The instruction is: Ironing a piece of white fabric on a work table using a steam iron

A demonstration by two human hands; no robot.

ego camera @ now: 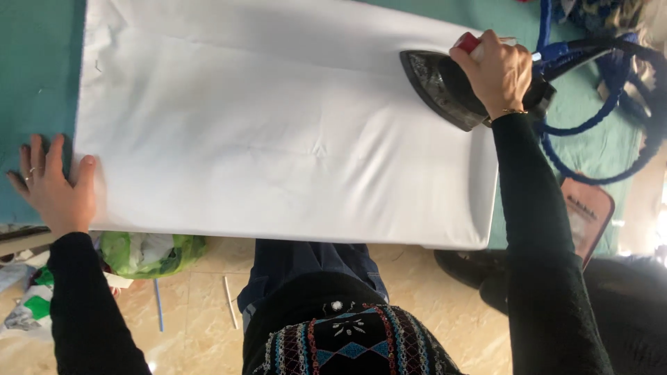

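OK, head view, the only one we have. We're mid-pass with the iron point(445, 87): right hand point(497, 69), fingers clamped round its handle, has it at the far right corner of the white cloth point(278, 146), nose pointing left. Left hand point(52, 184) lies flat, fingers spread apart, at the cloth's near left edge, thumb on the fabric, rest on the teal board cover point(35, 69), pinning it taut. A few faint creases show mid-cloth (lower right too). Judging by that, the next stroke calls for a steady glide leftward over them, keeping the blue cord point(611, 104) off the cloth.
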